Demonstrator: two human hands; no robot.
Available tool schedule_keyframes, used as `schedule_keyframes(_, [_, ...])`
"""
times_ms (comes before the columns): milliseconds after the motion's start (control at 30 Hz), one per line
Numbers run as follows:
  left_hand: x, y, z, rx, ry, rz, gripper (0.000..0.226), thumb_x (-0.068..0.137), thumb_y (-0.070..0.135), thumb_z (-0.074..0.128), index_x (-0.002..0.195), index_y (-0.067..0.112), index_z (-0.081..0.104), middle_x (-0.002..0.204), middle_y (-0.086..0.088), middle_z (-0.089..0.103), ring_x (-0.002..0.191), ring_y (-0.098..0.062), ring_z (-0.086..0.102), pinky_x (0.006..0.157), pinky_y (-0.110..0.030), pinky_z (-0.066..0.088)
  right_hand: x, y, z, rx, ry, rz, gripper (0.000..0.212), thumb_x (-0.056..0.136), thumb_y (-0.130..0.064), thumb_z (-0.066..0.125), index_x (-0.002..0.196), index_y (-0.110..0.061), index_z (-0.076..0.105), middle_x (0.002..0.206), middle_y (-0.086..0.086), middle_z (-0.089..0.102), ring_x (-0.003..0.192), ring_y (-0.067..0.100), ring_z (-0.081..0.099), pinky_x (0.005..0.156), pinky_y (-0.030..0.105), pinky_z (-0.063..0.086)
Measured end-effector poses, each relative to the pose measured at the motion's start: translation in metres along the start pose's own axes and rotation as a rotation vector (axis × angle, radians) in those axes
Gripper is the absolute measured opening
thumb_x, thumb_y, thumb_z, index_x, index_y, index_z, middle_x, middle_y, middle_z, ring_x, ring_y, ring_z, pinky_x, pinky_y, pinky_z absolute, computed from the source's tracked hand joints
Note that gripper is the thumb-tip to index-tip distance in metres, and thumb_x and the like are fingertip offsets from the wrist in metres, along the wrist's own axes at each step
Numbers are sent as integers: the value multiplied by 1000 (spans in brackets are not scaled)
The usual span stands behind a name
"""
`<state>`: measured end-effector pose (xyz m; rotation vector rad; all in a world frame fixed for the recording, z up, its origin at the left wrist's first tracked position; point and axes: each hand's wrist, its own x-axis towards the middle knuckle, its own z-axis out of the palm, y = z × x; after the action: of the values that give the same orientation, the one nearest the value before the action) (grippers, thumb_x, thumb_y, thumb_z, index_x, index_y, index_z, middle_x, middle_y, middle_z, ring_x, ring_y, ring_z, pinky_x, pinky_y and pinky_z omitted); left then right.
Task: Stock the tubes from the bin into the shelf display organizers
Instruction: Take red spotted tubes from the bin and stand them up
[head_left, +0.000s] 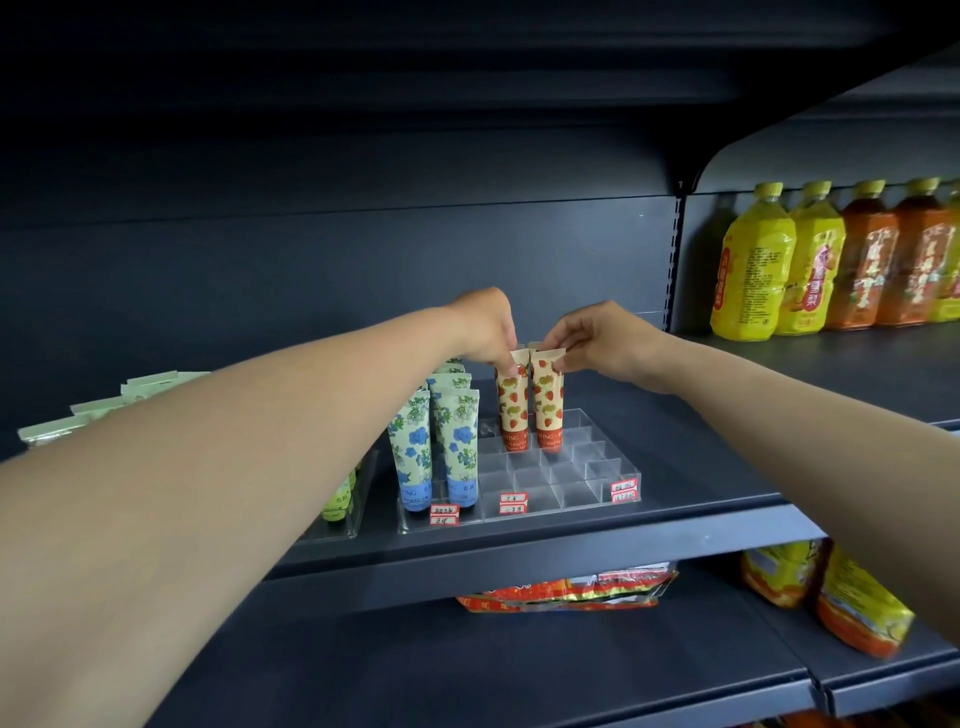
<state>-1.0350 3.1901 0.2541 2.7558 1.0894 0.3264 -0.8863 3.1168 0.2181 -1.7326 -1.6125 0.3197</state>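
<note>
Dark shelving (545, 540) carries a clear organizer (571, 488) near its front edge. At the organizer's left side stand blue-flowered tubes (436, 447). Toward its back edge, the left hand (485, 325) pinches the crimped top of one strawberry tube (511, 402); the right hand (597, 338) pinches the neighbouring strawberry tube (546, 400). Both tubes stand upright, touching. Drink bottles (810, 260) line the shelf's far right.

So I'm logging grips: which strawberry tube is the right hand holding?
The right hand pinches the right-hand strawberry tube; the left hand pinches its neighbour.
</note>
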Motion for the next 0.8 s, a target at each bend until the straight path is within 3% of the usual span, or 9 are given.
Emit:
schedule_keyframes(433, [-18, 4, -15, 9, 35, 47, 39, 77, 20, 76, 114, 12, 64, 115, 0, 63, 93, -12, 53, 74, -22, 38, -7, -10, -11, -195, 61, -76, 16, 80, -4, 71, 95, -9, 69, 95, 1, 69, 80, 5, 62, 73, 11, 48])
schedule_keyframes(633, [-41, 8, -27, 49, 78, 73, 41, 78, 21, 75, 116, 11, 62, 115, -2, 62, 102, -17, 56, 79, -24, 41, -22, -24, -20, -379, 109, -92, 32, 80, -16, 71, 111, -13, 64, 114, 1, 62, 98, 8, 53, 82, 19, 41])
schedule_keyframes(800, [-83, 1, -31, 115, 217, 115, 38, 78, 27, 75, 112, 17, 61, 117, -2, 57, 114, -21, 49, 86, -31, 42, -57, -42, -9, -496, 192, -145, 43, 79, -30, 73, 118, -17, 60, 126, 1, 55, 113, 17, 51, 87, 24, 40])
